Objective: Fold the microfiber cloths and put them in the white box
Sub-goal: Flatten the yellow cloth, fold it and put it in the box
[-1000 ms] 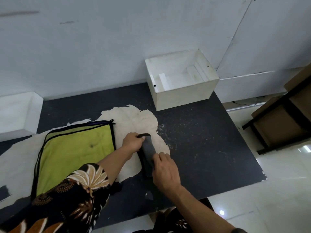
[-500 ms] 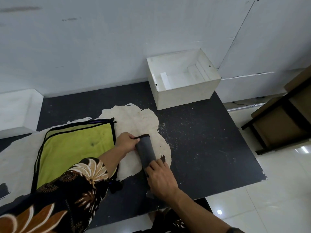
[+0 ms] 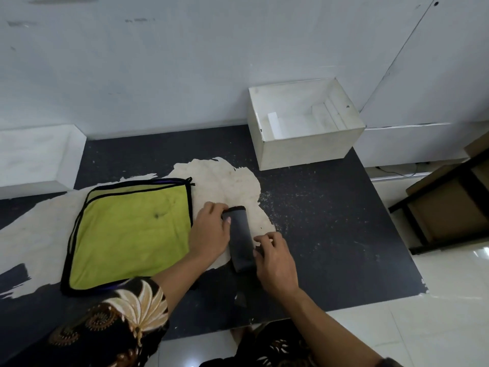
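A dark grey microfiber cloth [image 3: 239,234], folded into a narrow strip, lies on the black table [image 3: 330,221] in front of me. My left hand [image 3: 209,231] holds its left side, thumb on the upper corner. My right hand [image 3: 275,258] grips its lower right edge with curled fingers. A stack of green cloths [image 3: 127,234] with black trim lies flat to the left. The white box [image 3: 307,144] stands open at the table's back right, with only white inserts visible inside.
The tabletop has a large pale worn patch [image 3: 225,178]. A white block [image 3: 37,157] sits at the back left by the wall. Brown cardboard boxes on a dark frame [image 3: 449,207] stand on the floor to the right of the table.
My right hand has shifted from on top of the grey cloth's lower end to its right edge. The folded strip now lies flatter and more exposed. My left hand stays at its left side.
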`<move>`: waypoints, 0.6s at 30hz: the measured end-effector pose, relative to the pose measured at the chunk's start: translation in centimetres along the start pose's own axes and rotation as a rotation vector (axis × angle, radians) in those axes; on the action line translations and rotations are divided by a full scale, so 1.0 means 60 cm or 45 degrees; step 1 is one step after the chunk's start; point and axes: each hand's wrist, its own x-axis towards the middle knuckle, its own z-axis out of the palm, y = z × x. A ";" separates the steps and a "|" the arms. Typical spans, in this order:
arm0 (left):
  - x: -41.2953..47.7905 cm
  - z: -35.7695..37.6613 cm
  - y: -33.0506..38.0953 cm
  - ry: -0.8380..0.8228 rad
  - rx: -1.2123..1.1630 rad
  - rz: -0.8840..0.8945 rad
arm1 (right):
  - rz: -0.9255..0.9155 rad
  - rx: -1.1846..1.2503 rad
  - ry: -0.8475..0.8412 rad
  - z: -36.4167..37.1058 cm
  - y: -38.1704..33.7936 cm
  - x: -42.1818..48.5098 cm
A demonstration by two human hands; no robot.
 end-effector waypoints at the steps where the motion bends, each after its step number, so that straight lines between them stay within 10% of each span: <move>1: -0.015 0.003 0.003 -0.069 0.072 0.086 | -0.007 -0.033 -0.085 0.001 0.000 0.004; 6: -0.079 0.026 -0.009 -0.587 0.485 0.224 | -0.081 -0.172 -0.368 0.015 -0.008 0.010; 18: -0.059 0.019 -0.017 -0.733 0.628 0.121 | 0.291 0.182 -0.433 0.012 -0.033 0.067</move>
